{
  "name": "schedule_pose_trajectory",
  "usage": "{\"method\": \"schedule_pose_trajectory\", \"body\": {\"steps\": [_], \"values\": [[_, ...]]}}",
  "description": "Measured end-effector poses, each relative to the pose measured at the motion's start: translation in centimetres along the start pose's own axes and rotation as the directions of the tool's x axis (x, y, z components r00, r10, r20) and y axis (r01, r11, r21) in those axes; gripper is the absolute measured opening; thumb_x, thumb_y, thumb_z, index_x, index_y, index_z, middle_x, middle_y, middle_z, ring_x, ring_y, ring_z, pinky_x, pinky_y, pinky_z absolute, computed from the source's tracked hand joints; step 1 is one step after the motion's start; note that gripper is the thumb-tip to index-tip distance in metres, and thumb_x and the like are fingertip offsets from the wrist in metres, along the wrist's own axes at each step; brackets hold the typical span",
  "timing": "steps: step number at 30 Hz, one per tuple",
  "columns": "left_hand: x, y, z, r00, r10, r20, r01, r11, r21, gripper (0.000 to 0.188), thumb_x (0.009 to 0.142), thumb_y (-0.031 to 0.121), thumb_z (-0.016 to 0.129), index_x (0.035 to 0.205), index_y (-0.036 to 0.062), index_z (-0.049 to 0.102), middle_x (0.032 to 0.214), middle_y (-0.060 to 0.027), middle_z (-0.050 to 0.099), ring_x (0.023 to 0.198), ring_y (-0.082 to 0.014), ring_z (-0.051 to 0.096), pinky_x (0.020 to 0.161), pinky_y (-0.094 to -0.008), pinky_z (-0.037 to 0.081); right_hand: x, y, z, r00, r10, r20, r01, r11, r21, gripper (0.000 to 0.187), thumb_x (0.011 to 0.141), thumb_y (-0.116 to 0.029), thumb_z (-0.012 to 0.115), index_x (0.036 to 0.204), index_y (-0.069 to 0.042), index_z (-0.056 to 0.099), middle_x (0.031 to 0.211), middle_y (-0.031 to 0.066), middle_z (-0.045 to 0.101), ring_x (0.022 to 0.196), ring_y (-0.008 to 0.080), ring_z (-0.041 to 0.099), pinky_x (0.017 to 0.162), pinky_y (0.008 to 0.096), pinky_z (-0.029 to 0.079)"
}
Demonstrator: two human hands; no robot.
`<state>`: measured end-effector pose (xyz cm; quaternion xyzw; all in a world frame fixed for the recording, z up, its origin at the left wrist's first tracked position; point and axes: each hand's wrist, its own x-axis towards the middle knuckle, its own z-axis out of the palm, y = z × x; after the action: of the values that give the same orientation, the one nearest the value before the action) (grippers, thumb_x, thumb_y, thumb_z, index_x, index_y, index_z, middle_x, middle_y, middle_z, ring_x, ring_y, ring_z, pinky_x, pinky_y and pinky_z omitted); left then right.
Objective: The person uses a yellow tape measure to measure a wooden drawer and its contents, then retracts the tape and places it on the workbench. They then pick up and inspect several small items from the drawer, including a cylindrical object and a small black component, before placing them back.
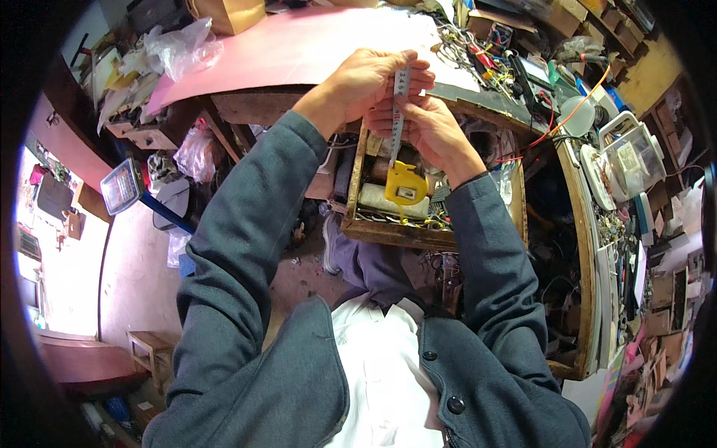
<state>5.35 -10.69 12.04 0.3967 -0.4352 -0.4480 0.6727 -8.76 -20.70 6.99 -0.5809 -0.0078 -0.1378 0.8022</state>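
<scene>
A yellow tape measure (412,185) hangs over an open wooden drawer, its pale blade (401,93) pulled out and running up between my hands. My left hand (366,81) pinches the blade near its far end, thumb on top. Lower on the blade, my right hand (435,136) grips it between thumb and fingers. The case itself is held by neither hand; whether it rests on the drawer's contents I cannot tell. Inside the drawer (396,233) lie a pale roll (381,198) and several wires and small parts, partly hidden by the case and my right hand.
A pink-white tabletop (299,56) stretches behind my hands. Cables and test leads (489,63) crowd its right end. A clear plastic container (631,160) stands on the cluttered right-hand bench. At left are a blue-framed tray (123,185) and a small wooden stool (151,351).
</scene>
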Motion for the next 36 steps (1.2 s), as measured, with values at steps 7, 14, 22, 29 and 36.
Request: {"method": "schedule_pose_trajectory", "body": {"steps": [7,14,22,29,36], "values": [[-0.2,-0.1,-0.1,1.000,-0.008,-0.001,0.008,0.999,0.036,0.042,0.107,0.027,0.052,0.125,-0.0095,0.060,0.114,-0.0206,0.071,0.098,-0.0266,0.072,0.086,-0.0363,0.062,0.2,0.5,-0.3,1.000,-0.011,0.015,0.012,0.998,-0.064,0.029,0.105,-0.018,0.053,0.117,0.008,0.062,0.108,0.0193,0.072,0.099,0.0283,0.073,0.091,0.0415,0.060],[-0.3,-0.7,-0.6,1.000,0.005,0.001,-0.006,0.999,0.034,0.044,0.106,0.030,0.054,0.128,-0.0073,0.060,0.116,-0.0214,0.070,0.100,-0.0268,0.072,0.087,-0.0378,0.062,0.4,1.2,0.5,0.999,-0.025,-0.048,0.024,0.999,-0.027,0.024,0.105,-0.012,0.053,0.112,0.007,0.064,0.101,0.0193,0.073,0.092,0.0277,0.074,0.085,0.0385,0.062],[-0.5,-1.2,-0.7,1.000,0.006,0.010,-0.006,0.999,0.050,0.043,0.107,0.030,0.052,0.125,-0.0072,0.061,0.115,-0.0201,0.071,0.099,-0.0258,0.073,0.087,-0.0376,0.062,0.4,2.3,0.2,0.994,-0.059,-0.089,0.055,0.998,-0.043,0.025,0.104,-0.019,0.058,0.113,0.003,0.065,0.100,0.0146,0.073,0.090,0.0254,0.074,0.083,0.0404,0.061],[-0.7,-3.2,-1.3,1.000,0.002,-0.023,0.000,0.996,0.084,0.045,0.106,0.032,0.052,0.126,-0.0068,0.061,0.116,-0.0211,0.071,0.106,-0.0285,0.071,0.094,-0.0407,0.060,-0.1,3.7,-0.2,0.995,0.000,-0.102,-0.004,0.999,-0.043,0.024,0.104,-0.015,0.055,0.114,0.004,0.064,0.102,0.0132,0.072,0.093,0.0236,0.073,0.087,0.0391,0.060],[-0.9,-3.6,-1.3,1.000,0.011,-0.009,-0.010,0.995,0.096,0.045,0.106,0.032,0.053,0.126,-0.0078,0.061,0.119,-0.0222,0.069,0.111,-0.0293,0.069,0.096,-0.0404,0.059,-0.8,3.7,0.2,0.989,-0.029,-0.147,0.021,0.998,-0.053,0.023,0.103,-0.011,0.052,0.111,0.006,0.065,0.100,0.0137,0.073,0.092,0.0234,0.073,0.085,0.0376,0.060]]}}
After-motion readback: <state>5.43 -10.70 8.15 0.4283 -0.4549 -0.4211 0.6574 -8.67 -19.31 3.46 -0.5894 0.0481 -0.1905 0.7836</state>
